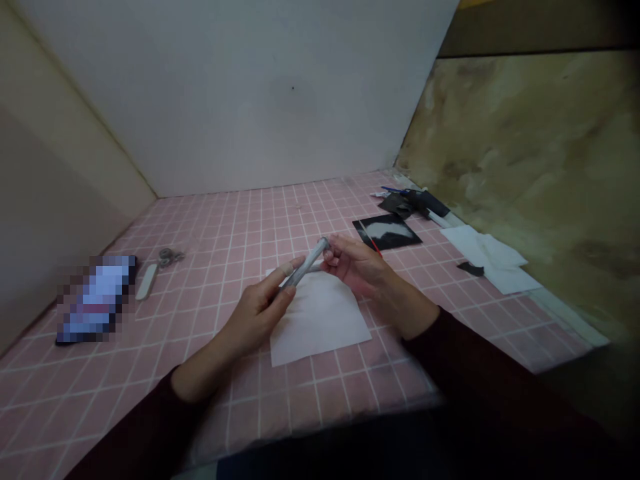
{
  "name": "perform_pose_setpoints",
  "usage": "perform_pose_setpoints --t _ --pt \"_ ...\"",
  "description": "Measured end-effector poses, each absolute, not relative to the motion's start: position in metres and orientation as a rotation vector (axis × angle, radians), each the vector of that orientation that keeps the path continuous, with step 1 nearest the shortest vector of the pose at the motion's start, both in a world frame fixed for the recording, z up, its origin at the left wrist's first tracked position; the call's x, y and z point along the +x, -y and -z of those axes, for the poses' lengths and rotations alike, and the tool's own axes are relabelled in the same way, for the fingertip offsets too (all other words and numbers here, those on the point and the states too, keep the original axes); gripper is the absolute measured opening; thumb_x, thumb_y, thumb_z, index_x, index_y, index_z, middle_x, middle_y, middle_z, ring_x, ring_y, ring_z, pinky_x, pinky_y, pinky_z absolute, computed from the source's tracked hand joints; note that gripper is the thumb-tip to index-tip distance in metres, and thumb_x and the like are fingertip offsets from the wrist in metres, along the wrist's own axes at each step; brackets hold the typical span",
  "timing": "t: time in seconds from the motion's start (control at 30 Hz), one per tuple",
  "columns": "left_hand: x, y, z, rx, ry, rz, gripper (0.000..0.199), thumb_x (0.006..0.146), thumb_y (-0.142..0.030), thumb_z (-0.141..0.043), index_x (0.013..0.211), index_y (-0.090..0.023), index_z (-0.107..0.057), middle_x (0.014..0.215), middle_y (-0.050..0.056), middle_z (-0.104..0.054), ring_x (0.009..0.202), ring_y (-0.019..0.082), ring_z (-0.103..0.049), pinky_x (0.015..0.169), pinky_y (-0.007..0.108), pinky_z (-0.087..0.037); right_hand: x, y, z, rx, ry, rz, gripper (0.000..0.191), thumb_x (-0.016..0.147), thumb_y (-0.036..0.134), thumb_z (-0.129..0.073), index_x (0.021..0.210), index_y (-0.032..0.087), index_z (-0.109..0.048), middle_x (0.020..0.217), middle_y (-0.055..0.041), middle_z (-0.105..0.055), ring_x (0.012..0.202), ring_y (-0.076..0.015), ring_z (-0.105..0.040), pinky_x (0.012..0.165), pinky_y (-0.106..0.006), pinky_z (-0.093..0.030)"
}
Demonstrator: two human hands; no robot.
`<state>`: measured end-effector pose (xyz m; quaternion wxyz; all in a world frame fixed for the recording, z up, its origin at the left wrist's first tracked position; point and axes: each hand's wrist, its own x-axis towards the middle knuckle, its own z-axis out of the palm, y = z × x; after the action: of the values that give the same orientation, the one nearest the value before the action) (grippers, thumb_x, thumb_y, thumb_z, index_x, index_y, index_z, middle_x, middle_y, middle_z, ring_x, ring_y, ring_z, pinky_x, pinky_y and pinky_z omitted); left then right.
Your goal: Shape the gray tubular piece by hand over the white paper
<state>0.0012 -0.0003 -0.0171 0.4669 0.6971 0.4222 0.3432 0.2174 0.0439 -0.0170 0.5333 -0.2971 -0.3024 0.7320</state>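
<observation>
A slim silver-grey tube (306,265) is held at a slant between my two hands, its upper end pointing away and to the right. My left hand (256,312) grips the lower part between thumb and fingers, with a pale band around one finger. At the upper end, the curled fingers of my right hand (356,267) close around the tip. What exactly the tube is, I cannot make out. Beneath both hands lies a white sheet of paper (323,323) with a rounded far edge, flat on the pink checked cloth (220,413).
On the left lie a blurred-out phone (97,300), a white strip (147,282) and a small grey looped object (170,255). To the right are a black sheet with a white patch (389,232), a thin red-tipped stick (373,241), dark scraps (433,203) and white papers (493,263). Walls (280,120) enclose the back.
</observation>
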Motion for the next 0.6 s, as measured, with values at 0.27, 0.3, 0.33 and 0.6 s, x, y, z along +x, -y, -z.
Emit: perform_pose_setpoints --t 0.27,0.3,0.33,0.6 --pt "-0.002 -0.0016 0.0123 2.115 -1.16 -0.801 0.044 0.094 -0.023 -0.054 0.138 -0.023 -0.06 0.056 -0.007 -0.044 0.047 0.01 -0.034 0.052 0.023 -0.027 0.2173 -0.0455 0.0215 -0.762 0.856 -1.666 0.033 0.07 0.038 -0.086 0.073 0.019 -0.059 0.063 0.0058 -0.058 0.056 -0.0077 -0.048 0.059 -0.026 -0.041" --pt "-0.0018 -0.0015 0.0117 2.133 -1.163 -0.801 0.044 0.094 -0.022 -0.054 0.138 -0.023 -0.06 0.056 -0.007 -0.044 0.046 0.01 -0.034 0.052 0.023 -0.027 0.2175 -0.0463 0.0222 -0.772 0.893 -1.634 0.033 0.07 0.039 -0.086 0.072 0.019 -0.059 0.063 0.0055 -0.058 0.056 -0.0078 -0.048 0.058 -0.026 -0.04" --pt "-0.0017 -0.0013 0.0111 2.144 -1.165 -0.802 0.044 0.093 -0.021 -0.054 0.137 -0.022 -0.06 0.056 -0.007 -0.044 0.046 0.009 -0.034 0.051 0.023 -0.027 0.2177 -0.0471 0.0229 -0.782 0.931 -1.599 0.033 0.07 0.04 -0.085 0.072 0.018 -0.06 0.063 0.0051 -0.059 0.056 -0.0079 -0.048 0.057 -0.026 -0.04" --pt "-0.0043 -0.0023 0.0115 2.285 -1.123 -0.807 0.045 0.095 -0.019 -0.051 0.14 -0.021 -0.058 0.056 -0.007 -0.048 0.043 0.009 -0.035 0.05 0.022 -0.029 0.2201 -0.0483 0.0222 -0.816 0.954 -1.61 0.04 0.067 0.043 -0.087 0.068 0.019 -0.055 0.056 0.0076 -0.055 0.05 -0.0068 -0.046 0.055 -0.026 -0.039"
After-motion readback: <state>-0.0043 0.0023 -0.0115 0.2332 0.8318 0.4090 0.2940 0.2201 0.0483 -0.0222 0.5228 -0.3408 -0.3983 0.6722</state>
